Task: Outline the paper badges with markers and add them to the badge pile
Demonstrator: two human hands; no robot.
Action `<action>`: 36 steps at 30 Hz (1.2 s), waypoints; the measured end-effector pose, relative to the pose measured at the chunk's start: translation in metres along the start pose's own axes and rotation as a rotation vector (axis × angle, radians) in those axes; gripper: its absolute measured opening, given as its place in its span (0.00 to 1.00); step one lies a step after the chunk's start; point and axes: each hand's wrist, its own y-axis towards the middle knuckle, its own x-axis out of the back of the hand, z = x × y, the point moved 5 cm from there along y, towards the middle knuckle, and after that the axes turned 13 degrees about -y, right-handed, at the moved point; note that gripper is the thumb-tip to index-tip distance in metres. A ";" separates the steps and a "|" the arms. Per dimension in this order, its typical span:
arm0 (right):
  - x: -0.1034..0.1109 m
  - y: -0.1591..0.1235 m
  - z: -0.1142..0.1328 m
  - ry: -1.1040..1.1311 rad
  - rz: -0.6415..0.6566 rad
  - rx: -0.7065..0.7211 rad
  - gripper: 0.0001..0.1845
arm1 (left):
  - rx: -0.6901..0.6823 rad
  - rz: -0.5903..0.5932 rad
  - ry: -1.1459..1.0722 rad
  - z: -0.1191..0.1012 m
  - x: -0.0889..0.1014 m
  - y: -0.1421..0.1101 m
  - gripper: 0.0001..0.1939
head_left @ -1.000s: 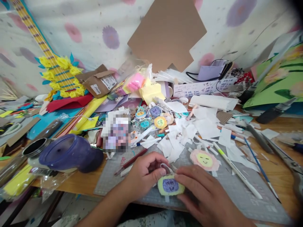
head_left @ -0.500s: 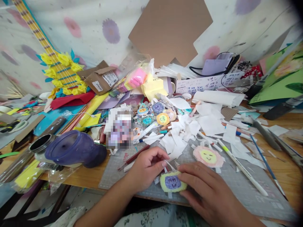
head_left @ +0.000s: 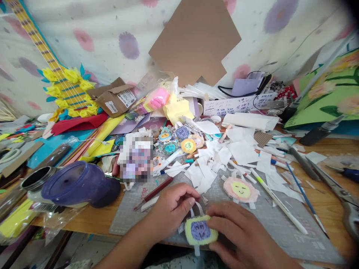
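Observation:
A small rounded-rectangle paper figure (head_left: 201, 230), yellow-green with a purple middle and a drawn smiling face, is held low over the front of the cutting mat. My right hand (head_left: 238, 229) grips its right edge between thumb and fingers. White paper strips (head_left: 198, 209) stick up from its top edge, and a short tab hangs from the bottom. My left hand (head_left: 175, 207) is closed in a pinch by those strips; its fingertips hide exactly what they grip. Beyond my right hand lies a pink figure (head_left: 241, 189) with a yellow smiling face, flat on the mat.
Grey cutting mat (head_left: 126, 213) under scattered white paper scraps (head_left: 202, 173). More face figures (head_left: 188, 145) pile up behind. A purple jar (head_left: 81, 179) stands left, a dark red pen (head_left: 157, 189) nearer. On the right lie a marker (head_left: 280, 201), a thin paintbrush (head_left: 305, 198) and scissors (head_left: 333, 190).
The view has shifted slightly. The yellow-green figure has tilted a little in my right hand, and the strips above it show more clearly. Both hands keep their closed grips.

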 end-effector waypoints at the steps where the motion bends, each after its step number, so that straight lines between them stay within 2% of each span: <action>1: 0.001 -0.002 -0.001 0.014 0.010 -0.007 0.09 | -0.042 0.013 0.032 -0.001 0.000 -0.001 0.10; 5: 0.008 -0.005 -0.007 0.023 0.025 -0.048 0.11 | -0.176 0.012 0.121 -0.003 0.000 -0.003 0.08; 9: 0.015 -0.008 -0.015 0.034 0.039 -0.077 0.12 | -0.288 -0.144 0.369 -0.005 0.005 -0.005 0.09; 11: 0.020 -0.012 -0.019 0.054 0.023 -0.071 0.11 | -0.345 -0.170 0.449 -0.009 0.003 -0.006 0.12; 13: 0.025 -0.019 -0.025 0.104 0.001 -0.074 0.10 | -0.384 -0.093 0.505 -0.013 -0.004 -0.007 0.14; 17: 0.040 -0.033 -0.043 0.250 -0.116 -0.203 0.09 | -0.391 0.177 0.711 -0.017 -0.022 -0.010 0.17; 19: 0.046 -0.036 -0.049 0.271 -0.180 -0.259 0.09 | -0.339 0.206 0.803 -0.014 -0.023 -0.008 0.24; 21: 0.046 -0.036 -0.049 0.265 -0.189 -0.264 0.08 | -0.252 0.078 0.887 -0.010 -0.014 -0.003 0.22; 24: 0.042 -0.033 -0.045 0.242 -0.153 -0.230 0.09 | -0.147 -0.184 0.960 -0.006 0.002 0.000 0.11; 26: 0.038 -0.032 -0.042 0.216 -0.112 -0.201 0.09 | -0.187 -0.235 0.938 -0.007 0.004 -0.002 0.11; 28: 0.034 -0.031 -0.040 0.208 -0.080 -0.174 0.11 | -0.309 -0.190 0.874 -0.011 -0.002 -0.006 0.14; 31: 0.028 -0.028 -0.034 0.280 -0.060 -0.159 0.12 | -0.476 -0.031 0.788 -0.014 -0.015 -0.011 0.13; 34: 0.017 -0.020 -0.025 0.362 -0.020 -0.155 0.14 | -0.549 0.088 0.820 -0.009 -0.023 -0.012 0.13; 36: 0.011 -0.015 -0.022 0.371 -0.008 -0.156 0.14 | -0.560 0.104 0.886 -0.004 -0.021 -0.009 0.15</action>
